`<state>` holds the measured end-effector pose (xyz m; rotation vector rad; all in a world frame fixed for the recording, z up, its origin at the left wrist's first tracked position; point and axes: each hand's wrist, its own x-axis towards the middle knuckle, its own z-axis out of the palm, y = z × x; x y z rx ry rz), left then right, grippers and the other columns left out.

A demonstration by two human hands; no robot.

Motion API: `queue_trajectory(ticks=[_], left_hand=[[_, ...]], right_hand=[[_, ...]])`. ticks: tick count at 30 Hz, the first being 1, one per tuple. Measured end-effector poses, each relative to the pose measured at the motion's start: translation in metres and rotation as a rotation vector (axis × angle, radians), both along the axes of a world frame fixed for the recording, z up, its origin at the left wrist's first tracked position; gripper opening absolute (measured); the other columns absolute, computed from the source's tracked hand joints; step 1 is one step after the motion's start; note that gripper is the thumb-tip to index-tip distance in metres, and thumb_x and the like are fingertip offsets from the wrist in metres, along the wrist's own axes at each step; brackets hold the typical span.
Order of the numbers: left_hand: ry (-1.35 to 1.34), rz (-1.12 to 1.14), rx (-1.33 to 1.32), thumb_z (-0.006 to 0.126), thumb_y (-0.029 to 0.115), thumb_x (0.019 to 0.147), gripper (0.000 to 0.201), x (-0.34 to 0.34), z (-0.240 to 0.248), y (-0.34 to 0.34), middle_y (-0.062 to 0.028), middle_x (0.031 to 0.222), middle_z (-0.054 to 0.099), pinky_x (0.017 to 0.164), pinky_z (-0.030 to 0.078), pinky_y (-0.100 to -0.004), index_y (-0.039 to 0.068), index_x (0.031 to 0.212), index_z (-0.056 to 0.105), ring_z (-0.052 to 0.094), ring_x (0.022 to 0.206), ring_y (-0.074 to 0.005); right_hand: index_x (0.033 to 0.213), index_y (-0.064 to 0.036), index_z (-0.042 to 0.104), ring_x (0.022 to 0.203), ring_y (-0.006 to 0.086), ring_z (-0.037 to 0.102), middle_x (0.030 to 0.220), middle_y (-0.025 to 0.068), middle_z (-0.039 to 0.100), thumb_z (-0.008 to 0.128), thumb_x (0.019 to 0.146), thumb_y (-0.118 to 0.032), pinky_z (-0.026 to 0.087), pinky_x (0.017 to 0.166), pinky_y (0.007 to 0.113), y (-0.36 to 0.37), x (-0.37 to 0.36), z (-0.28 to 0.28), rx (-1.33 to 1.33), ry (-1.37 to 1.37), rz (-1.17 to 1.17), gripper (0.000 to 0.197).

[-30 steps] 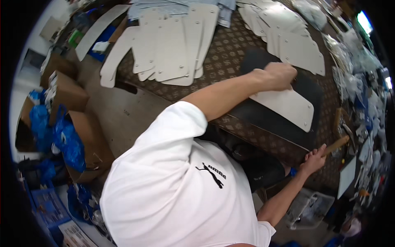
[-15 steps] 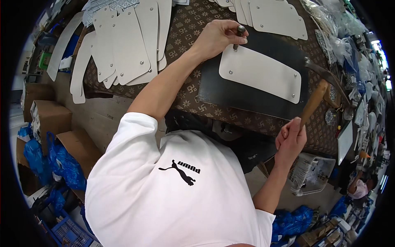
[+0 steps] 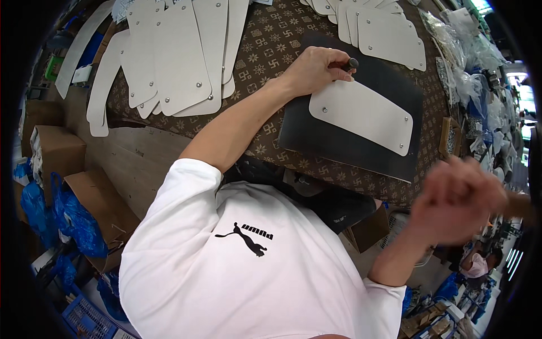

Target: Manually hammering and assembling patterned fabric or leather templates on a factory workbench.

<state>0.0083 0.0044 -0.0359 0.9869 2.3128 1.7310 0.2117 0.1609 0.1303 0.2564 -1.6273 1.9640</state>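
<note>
My left hand [image 3: 318, 69] pinches a short dark metal punch [image 3: 353, 63] at the upper left corner of a white panel [image 3: 364, 117]. Metal studs show at the panel's other corners. Under it lies a black mat [image 3: 330, 148]. My right hand [image 3: 457, 200], smeared by motion, is raised at the right, apart from the mat. Its fingers are wrapped round a hammer [image 3: 518, 207]; only part of the brown handle shows, running to the dark rim, and the head is out of sight.
Stacked white studded panels [image 3: 169, 62] lie at the table's left, with more panels [image 3: 389, 39] at the far right. A patterned brown cloth [image 3: 265, 51] covers the table. A small wooden box [image 3: 450, 137] and clear plastic bags [image 3: 468, 39] line the right edge. Cardboard boxes [image 3: 104, 209] stand at left.
My right hand has swung up and right with the hammer, away from the mat. My left hand still holds the punch at the panel's corner. The whole view has shifted slightly.
</note>
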Motion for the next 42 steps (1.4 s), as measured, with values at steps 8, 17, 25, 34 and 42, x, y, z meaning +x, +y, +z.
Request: queue_trajectory(ticks=[8, 17, 25, 34, 42], left_hand=[[-0.047, -0.046, 0.066, 0.079, 0.016, 0.086, 0.023, 0.003, 0.008, -0.004, -0.0108, 0.089, 0.075, 0.075, 0.055, -0.0306, 0.002, 0.103, 0.075, 0.070, 0.079, -0.0162], [-0.287, -0.214, 0.140, 0.079, 0.013, 0.087, 0.020, 0.042, 0.005, -0.029, -0.0070, 0.089, 0.075, 0.074, 0.055, -0.0302, 0.001, 0.103, 0.074, 0.068, 0.078, -0.0132], [-0.153, -0.202, 0.020, 0.070, -0.002, 0.092, 0.012, 0.056, 0.002, -0.033, -0.0047, 0.096, 0.073, 0.085, 0.058, -0.0281, -0.002, 0.104, 0.071, 0.070, 0.091, -0.0117], [-0.225, -0.254, 0.133, 0.079, 0.013, 0.087, 0.022, 0.039, 0.029, 0.035, -0.0086, 0.086, 0.074, 0.076, 0.054, -0.0297, -0.001, 0.103, 0.073, 0.066, 0.077, -0.0130], [-0.285, -0.406, 0.249, 0.077, 0.008, 0.089, 0.014, 0.020, 0.011, 0.187, -0.0040, 0.082, 0.072, 0.071, 0.051, -0.0275, -0.001, 0.099, 0.073, 0.061, 0.072, -0.0086]], right_hand=[[0.080, -0.0126, 0.046, 0.044, 0.0010, 0.031, 0.060, -0.0054, 0.039, 0.056, 0.106, -0.035, 0.022, 0.038, 0.021, -0.016, 0.023, -0.034, 0.276, -0.922, -0.391, 0.036], [0.085, -0.0093, 0.048, 0.042, 0.0014, 0.035, 0.060, -0.0034, 0.043, 0.057, 0.106, -0.035, 0.024, 0.036, 0.019, -0.020, 0.057, -0.027, 0.158, -0.881, -0.426, 0.035], [0.087, -0.0064, 0.051, 0.044, 0.0043, 0.031, 0.060, -0.0031, 0.036, 0.051, 0.108, -0.037, 0.022, 0.038, 0.021, -0.016, 0.052, -0.033, 0.317, -0.136, -0.206, 0.037], [0.085, -0.0097, 0.048, 0.043, 0.0024, 0.030, 0.061, -0.0046, 0.039, 0.054, 0.108, -0.035, 0.022, 0.038, 0.022, 0.018, 0.081, -0.038, 0.202, -0.774, -0.544, 0.035], [0.084, -0.0098, 0.047, 0.043, 0.0021, 0.029, 0.061, -0.0044, 0.040, 0.054, 0.107, -0.037, 0.022, 0.037, 0.022, 0.049, 0.117, -0.037, -0.113, -0.713, -0.748, 0.036]])
